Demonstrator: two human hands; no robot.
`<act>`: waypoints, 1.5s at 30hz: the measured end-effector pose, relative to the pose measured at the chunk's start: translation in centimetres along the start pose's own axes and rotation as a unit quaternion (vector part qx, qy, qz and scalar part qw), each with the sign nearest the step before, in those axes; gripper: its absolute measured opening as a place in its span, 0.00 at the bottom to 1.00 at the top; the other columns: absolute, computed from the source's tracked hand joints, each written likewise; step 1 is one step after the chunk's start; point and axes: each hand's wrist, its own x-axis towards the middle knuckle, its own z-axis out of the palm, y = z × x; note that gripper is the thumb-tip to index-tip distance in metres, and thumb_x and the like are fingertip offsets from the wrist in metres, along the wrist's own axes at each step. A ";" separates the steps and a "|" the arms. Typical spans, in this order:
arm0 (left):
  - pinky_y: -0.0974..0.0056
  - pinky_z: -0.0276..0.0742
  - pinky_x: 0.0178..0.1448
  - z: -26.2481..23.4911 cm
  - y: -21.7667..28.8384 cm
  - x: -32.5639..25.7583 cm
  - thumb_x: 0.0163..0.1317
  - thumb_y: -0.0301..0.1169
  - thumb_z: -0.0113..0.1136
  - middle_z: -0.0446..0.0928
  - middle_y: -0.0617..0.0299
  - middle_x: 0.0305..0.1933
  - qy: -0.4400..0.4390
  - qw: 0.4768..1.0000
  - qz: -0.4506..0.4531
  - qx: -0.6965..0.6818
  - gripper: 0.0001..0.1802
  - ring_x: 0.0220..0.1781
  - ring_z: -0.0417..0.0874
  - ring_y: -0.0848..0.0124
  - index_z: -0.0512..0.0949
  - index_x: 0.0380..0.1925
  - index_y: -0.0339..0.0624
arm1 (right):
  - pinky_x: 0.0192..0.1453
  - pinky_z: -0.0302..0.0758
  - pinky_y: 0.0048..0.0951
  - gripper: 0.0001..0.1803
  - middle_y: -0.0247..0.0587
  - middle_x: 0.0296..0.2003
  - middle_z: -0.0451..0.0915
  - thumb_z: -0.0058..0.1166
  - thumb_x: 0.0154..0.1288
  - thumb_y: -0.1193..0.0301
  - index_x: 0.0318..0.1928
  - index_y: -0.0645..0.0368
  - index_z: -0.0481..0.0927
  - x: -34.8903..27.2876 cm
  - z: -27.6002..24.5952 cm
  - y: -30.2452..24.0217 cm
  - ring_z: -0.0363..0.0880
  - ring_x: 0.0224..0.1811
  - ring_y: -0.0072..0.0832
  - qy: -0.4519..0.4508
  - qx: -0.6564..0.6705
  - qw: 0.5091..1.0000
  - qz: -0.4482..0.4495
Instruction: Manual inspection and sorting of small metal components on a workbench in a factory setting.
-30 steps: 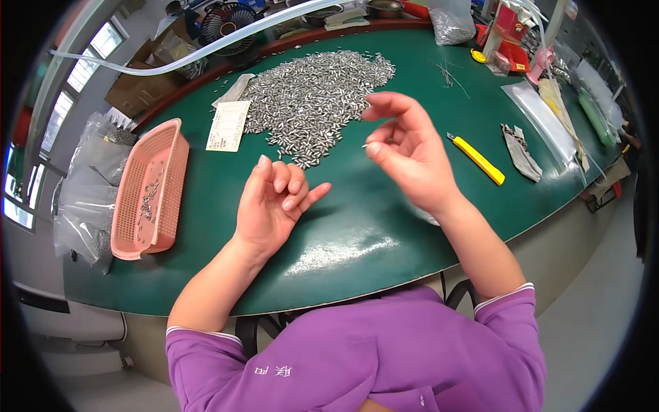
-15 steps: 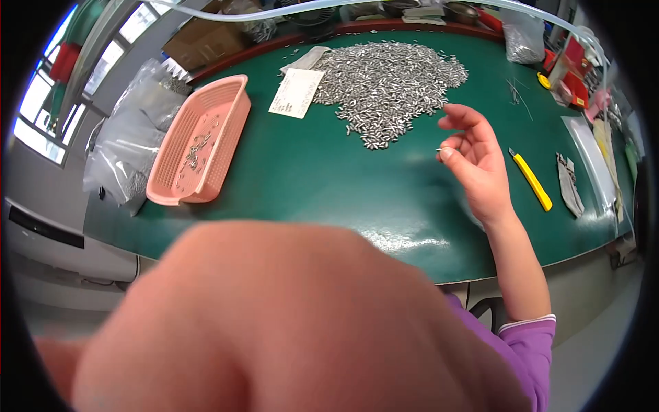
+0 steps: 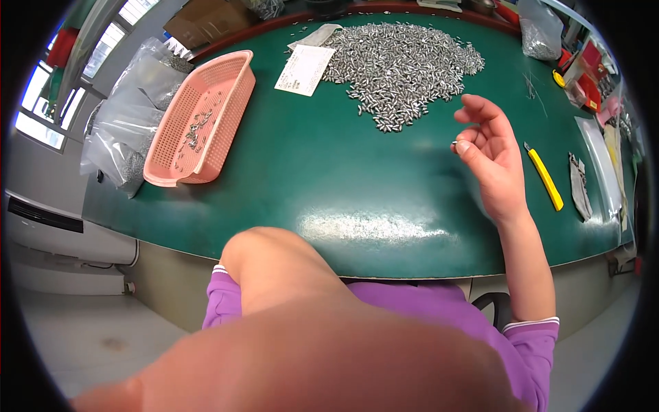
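Between the pink basket (image 3: pixel 230 129) and right hand (image 3: pixel 495 159) the worktop (image 3: pixel 309 161) lies open; the metal-piece pile (image 3: pixel 405 72) bars the far side, the left arm (image 3: pixel 288 278) part of the near edge.

dark green table (image 3: pixel 309 165); left, a pink basket (image 3: pixel 235 120) patterned with small holes; far, silver pieces (image 3: pixel 405 72), cream card (image 3: pixel 304 71); right, yellow cutter (image 3: pixel 546 180); near right, purple sleeve (image 3: pixel 535 350) with white stripes; far left, box (image 3: pixel 209 27), probably brown.

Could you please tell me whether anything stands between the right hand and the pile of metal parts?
Nothing visible does; green tabletop shows between the right hand and the pile of metal parts.
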 end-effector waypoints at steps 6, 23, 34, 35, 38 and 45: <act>0.57 0.73 0.28 -0.5 -1.3 0.6 0.69 0.47 0.36 0.70 0.62 0.19 -0.015 1.000 0.019 -0.018 0.28 0.15 0.68 0.69 0.67 0.12 0.44 | 0.49 0.70 0.20 0.28 0.38 0.49 0.67 0.50 0.56 0.80 0.59 0.63 0.63 -0.1 -0.2 0.1 0.67 0.39 0.16 -0.006 -0.008 1.000 0.010; 0.60 0.71 0.28 -0.8 -1.0 0.6 0.69 0.48 0.37 0.71 0.61 0.20 -0.030 0.997 0.074 -0.008 0.28 0.17 0.68 0.68 0.68 0.13 0.45 | 0.47 0.68 0.18 0.27 0.39 0.49 0.67 0.50 0.56 0.81 0.58 0.62 0.64 -0.2 0.1 0.3 0.67 0.38 0.15 -0.003 -0.011 1.000 0.008; 0.61 0.69 0.27 -0.6 -1.7 1.1 0.68 0.48 0.38 0.72 0.60 0.20 -0.036 0.993 0.109 -0.005 0.27 0.18 0.69 0.68 0.69 0.14 0.45 | 0.48 0.68 0.18 0.27 0.39 0.48 0.67 0.50 0.57 0.80 0.59 0.62 0.64 -0.2 0.1 0.3 0.67 0.37 0.15 0.002 -0.020 1.000 0.012; 0.61 0.69 0.27 -0.6 -1.8 1.1 0.68 0.48 0.38 0.72 0.60 0.20 -0.034 0.993 0.112 -0.001 0.27 0.18 0.69 0.68 0.69 0.14 0.45 | 0.48 0.68 0.18 0.27 0.39 0.48 0.67 0.50 0.57 0.80 0.59 0.62 0.64 -0.1 0.2 0.5 0.67 0.37 0.15 -0.001 -0.016 1.000 0.011; 0.62 0.69 0.27 -0.7 -2.0 1.2 0.68 0.48 0.38 0.72 0.60 0.21 -0.037 0.992 0.121 0.000 0.27 0.18 0.69 0.68 0.70 0.14 0.45 | 0.48 0.68 0.18 0.27 0.39 0.48 0.67 0.50 0.57 0.80 0.59 0.62 0.64 -0.1 0.4 0.5 0.67 0.37 0.15 -0.003 -0.017 1.000 0.011; 0.63 0.68 0.27 -0.7 -2.2 1.4 0.68 0.48 0.38 0.72 0.59 0.21 -0.052 0.989 0.142 -0.006 0.27 0.19 0.69 0.68 0.70 0.15 0.46 | 0.49 0.68 0.19 0.27 0.39 0.49 0.67 0.51 0.56 0.80 0.59 0.62 0.64 -0.3 0.2 0.3 0.67 0.37 0.15 0.004 -0.029 0.999 0.016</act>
